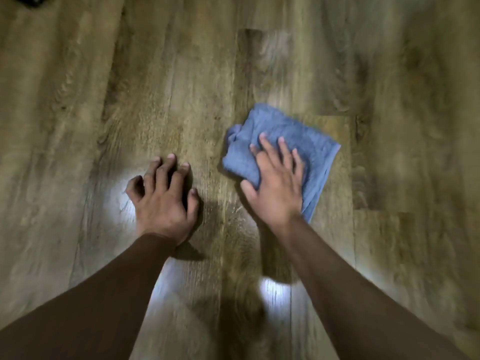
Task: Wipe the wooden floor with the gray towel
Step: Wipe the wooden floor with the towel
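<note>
The right hand (278, 188) lies flat, fingers straight, pressing the folded gray towel (283, 149) onto the wooden floor (181, 87). The left hand (163, 198) holds nothing, braced beside it on arched fingertips.

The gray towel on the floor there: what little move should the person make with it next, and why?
Probably slide the gray towel sideways across the wooden floor. The right hand already lies flat on it with fingers spread, the left hand props on bare boards, and unwiped planks lie all around.
</note>
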`<state>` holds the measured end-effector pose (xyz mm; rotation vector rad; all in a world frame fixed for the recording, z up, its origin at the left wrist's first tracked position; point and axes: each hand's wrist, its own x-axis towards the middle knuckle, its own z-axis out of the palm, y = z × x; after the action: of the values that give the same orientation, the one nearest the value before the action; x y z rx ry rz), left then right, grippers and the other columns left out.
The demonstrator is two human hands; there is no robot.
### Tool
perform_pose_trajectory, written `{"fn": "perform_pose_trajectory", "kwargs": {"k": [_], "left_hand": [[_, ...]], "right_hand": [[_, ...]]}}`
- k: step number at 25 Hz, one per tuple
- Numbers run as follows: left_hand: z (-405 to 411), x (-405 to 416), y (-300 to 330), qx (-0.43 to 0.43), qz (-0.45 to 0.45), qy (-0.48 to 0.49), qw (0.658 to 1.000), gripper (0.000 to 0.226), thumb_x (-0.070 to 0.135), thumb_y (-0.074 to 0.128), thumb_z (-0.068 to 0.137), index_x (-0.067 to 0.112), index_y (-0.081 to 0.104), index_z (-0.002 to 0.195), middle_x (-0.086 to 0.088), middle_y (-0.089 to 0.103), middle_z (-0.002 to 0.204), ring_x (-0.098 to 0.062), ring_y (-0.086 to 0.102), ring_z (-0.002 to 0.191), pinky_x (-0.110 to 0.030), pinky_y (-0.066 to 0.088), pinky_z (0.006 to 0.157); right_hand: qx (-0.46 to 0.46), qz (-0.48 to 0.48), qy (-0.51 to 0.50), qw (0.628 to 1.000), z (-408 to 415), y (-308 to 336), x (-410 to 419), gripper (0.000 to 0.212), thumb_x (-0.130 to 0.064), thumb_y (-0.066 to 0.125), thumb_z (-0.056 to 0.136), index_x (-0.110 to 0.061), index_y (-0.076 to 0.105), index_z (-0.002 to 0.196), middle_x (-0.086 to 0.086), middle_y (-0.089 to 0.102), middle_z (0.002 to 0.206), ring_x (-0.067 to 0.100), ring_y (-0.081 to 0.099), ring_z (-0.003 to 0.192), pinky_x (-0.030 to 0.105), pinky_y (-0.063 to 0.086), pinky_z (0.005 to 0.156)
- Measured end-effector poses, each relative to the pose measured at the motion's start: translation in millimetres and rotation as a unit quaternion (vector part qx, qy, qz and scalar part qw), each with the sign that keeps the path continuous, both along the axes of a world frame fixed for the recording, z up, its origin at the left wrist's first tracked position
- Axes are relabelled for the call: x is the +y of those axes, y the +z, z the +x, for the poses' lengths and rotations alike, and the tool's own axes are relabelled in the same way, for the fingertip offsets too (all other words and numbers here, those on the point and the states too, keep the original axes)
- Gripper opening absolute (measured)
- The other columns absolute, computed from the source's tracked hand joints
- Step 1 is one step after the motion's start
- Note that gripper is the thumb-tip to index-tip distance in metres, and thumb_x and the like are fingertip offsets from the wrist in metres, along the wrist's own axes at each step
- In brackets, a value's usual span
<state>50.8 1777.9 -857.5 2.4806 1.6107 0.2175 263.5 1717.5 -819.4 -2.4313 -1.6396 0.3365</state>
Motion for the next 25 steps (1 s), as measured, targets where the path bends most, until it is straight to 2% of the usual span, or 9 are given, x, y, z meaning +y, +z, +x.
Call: {"fn": "perform_pose_trajectory", "kwargs": {"k": [3,6,7,8,10,13,15,18,25], "left_hand": [[-2.9,4.7,1.7,0.005,-0.006,0.009,1.000,0.051,0.045,0.041,0.090,0.018,0.051,0.131,-0.013,0.046,0.148,-0.037,0.038,0.135,-0.057,0.021,0.108],[30.2,6.5,14.1,0.005,-0.013,0.040,0.999,0.049,0.046,0.040,0.084,0.009,0.051,0.114,-0.024,0.048,0.126,-0.041,0.043,0.118,-0.069,0.032,0.100],[56.7,5.7,20.4,0.010,-0.031,0.018,0.999,0.052,0.049,0.040,0.085,0.011,0.051,0.118,-0.023,0.047,0.132,-0.040,0.041,0.124,-0.074,0.029,0.102],[87.5,2.2,26.0,0.021,-0.059,-0.028,0.998,0.058,0.054,0.042,0.088,0.018,0.048,0.132,-0.019,0.038,0.150,-0.038,0.032,0.139,-0.077,0.019,0.108],[161.0,-5.8,35.7,0.028,-0.154,-0.124,0.980,0.081,0.073,0.045,0.088,0.041,0.018,0.157,-0.002,-0.008,0.171,-0.029,-0.011,0.156,-0.078,-0.008,0.108],[249.5,-15.2,49.0,0.091,-0.355,-0.100,0.925,0.123,0.095,0.051,0.066,0.050,-0.024,0.152,0.007,-0.050,0.154,-0.032,-0.046,0.142,-0.082,-0.019,0.098],[270.7,-17.2,48.1,0.160,-0.385,-0.080,0.905,0.141,0.098,0.058,0.055,0.049,-0.039,0.144,0.004,-0.063,0.142,-0.038,-0.053,0.134,-0.087,-0.015,0.095],[267.9,-21.1,55.5,0.176,-0.392,-0.077,0.900,0.146,0.092,0.066,0.056,0.048,-0.047,0.138,0.002,-0.067,0.136,-0.040,-0.056,0.131,-0.087,-0.015,0.095],[274.6,-24.6,69.7,0.197,-0.403,-0.080,0.890,0.142,0.091,0.064,0.056,0.051,-0.042,0.142,0.004,-0.063,0.143,-0.038,-0.051,0.136,-0.084,-0.011,0.101]], "right_hand": [[-0.015,-0.023,-0.032,0.999,-32.2,2.9,-58.5,0.076,-0.048,0.065,0.076,-0.025,0.044,0.146,-0.005,0.026,0.164,0.028,0.014,0.153,0.052,0.011,0.122],[-0.037,-0.017,-0.020,0.999,-39.1,-0.8,-128.4,0.077,-0.049,0.064,0.071,-0.025,0.048,0.143,-0.004,0.030,0.162,0.029,0.020,0.151,0.054,0.018,0.120],[-0.040,-0.018,-0.013,0.999,-31.9,-2.9,-148.8,0.077,-0.049,0.063,0.070,-0.025,0.049,0.142,-0.005,0.032,0.161,0.029,0.022,0.151,0.055,0.020,0.119],[-0.042,-0.020,-0.010,0.999,-20.6,-3.7,-165.6,0.077,-0.050,0.061,0.069,-0.026,0.050,0.141,-0.005,0.033,0.161,0.029,0.025,0.150,0.056,0.022,0.118],[-0.051,-0.021,-0.038,0.998,15.8,-3.9,-188.4,0.077,-0.052,0.057,0.068,-0.026,0.052,0.140,-0.005,0.036,0.159,0.030,0.030,0.148,0.059,0.025,0.115],[-0.060,-0.013,-0.147,0.987,89.2,-3.6,-198.2,0.077,-0.053,0.053,0.069,-0.025,0.052,0.140,-0.004,0.038,0.158,0.031,0.031,0.146,0.059,0.025,0.113],[-0.064,-0.004,-0.201,0.977,137.0,-6.5,-188.6,0.076,-0.053,0.051,0.069,-0.027,0.051,0.140,-0.007,0.038,0.158,0.030,0.028,0.147,0.057,0.023,0.114],[-0.064,-0.005,-0.221,0.973,196.5,-11.9,-167.4,0.074,-0.054,0.051,0.072,-0.030,0.046,0.141,-0.009,0.034,0.159,0.027,0.024,0.148,0.053,0.019,0.115],[-0.062,0.003,-0.225,0.972,291.7,-11.7,-124.6,0.072,-0.054,0.047,0.076,-0.032,0.042,0.144,-0.007,0.034,0.159,0.027,0.024,0.148,0.052,0.018,0.116]]}}
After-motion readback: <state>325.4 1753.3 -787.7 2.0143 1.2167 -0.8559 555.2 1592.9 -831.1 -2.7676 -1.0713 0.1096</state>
